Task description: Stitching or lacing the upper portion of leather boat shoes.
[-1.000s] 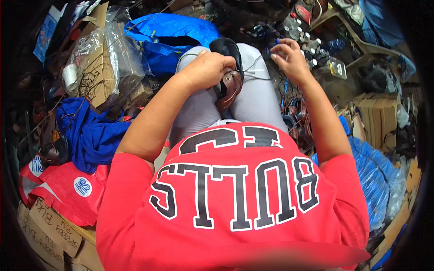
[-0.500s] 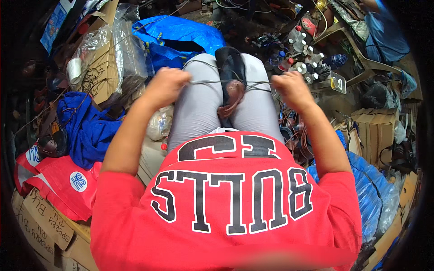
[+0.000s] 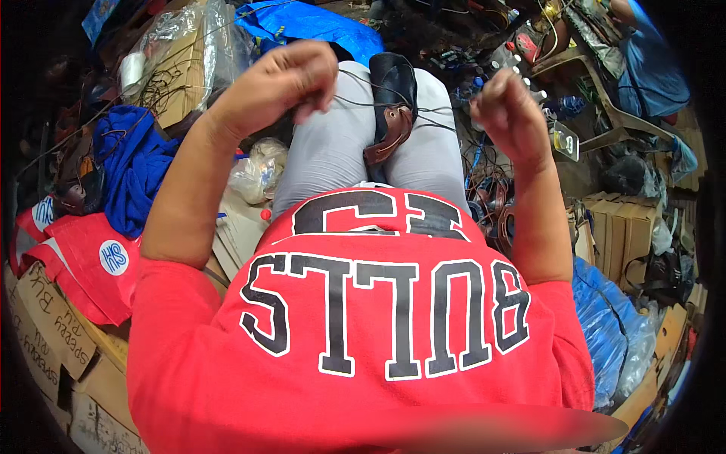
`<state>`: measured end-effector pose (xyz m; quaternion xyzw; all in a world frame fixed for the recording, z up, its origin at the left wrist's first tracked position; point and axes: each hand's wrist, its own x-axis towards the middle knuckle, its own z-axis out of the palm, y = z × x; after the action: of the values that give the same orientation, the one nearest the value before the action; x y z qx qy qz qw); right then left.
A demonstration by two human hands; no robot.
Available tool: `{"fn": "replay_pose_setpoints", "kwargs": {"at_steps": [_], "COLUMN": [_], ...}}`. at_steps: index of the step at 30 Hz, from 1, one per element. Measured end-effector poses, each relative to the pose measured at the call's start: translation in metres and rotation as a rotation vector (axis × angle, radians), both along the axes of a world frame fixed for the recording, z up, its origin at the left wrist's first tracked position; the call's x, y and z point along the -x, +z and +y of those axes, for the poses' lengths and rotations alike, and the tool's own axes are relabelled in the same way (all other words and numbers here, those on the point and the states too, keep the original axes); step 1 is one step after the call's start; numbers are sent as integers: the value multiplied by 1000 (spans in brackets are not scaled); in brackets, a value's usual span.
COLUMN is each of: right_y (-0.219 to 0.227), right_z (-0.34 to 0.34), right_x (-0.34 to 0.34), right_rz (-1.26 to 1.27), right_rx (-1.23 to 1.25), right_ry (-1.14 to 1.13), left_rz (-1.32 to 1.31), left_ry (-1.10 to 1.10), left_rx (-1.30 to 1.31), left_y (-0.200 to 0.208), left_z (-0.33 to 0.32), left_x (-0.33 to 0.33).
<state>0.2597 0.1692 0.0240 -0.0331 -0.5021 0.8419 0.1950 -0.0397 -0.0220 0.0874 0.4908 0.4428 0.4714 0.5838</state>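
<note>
A shoe (image 3: 395, 83) with a black sole side and a brown leather part (image 3: 394, 129) is clamped between my grey-clad knees. Strands of dark thread (image 3: 433, 121) come out of it to both sides. My left hand (image 3: 299, 76) is raised left of the shoe, its fingers curled and somewhat blurred, with thread leading up to it. On the other side my right hand (image 3: 514, 113) is lifted too, closed with the fingers bent in, and thread runs toward it. The exact grip of the fingers on the thread is hidden.
Plastic bottles (image 3: 522, 72) and a chair frame (image 3: 597, 98) stand at the far right. A blue tarp bag (image 3: 318, 26) lies ahead. Blue cloth (image 3: 132, 170) and a red bag (image 3: 83, 261) are at left. Cardboard (image 3: 620, 227) and blue plastic sheeting (image 3: 605, 325) lie right.
Both hands have risen and come closer to me, with the wrists turned up. The thread that was stretched tight across the shoe now looks looser. The shoe stays between the knees.
</note>
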Motion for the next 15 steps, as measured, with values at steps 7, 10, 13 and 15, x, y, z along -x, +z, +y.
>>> {"fn": "replay_pose_setpoints", "kwargs": {"at_steps": [7, 10, 13, 15], "right_y": [-62, -77, -62, -69], "right_z": [22, 53, 53, 63], "right_x": [-157, -335, -453, -462], "right_rz": [-1225, -1364, -2378, -2405], "right_rx": [-795, -873, -930, -1011], "right_ry": [-414, -657, -565, -307], "left_rz": [1580, 1951, 2084, 1996], "left_ry": [549, 948, 1185, 1110], "left_rx": [-42, 270, 713, 510], "left_y": [13, 92, 111, 54], "left_z": [-65, -134, -186, -173], "left_x": [170, 280, 351, 350]}}
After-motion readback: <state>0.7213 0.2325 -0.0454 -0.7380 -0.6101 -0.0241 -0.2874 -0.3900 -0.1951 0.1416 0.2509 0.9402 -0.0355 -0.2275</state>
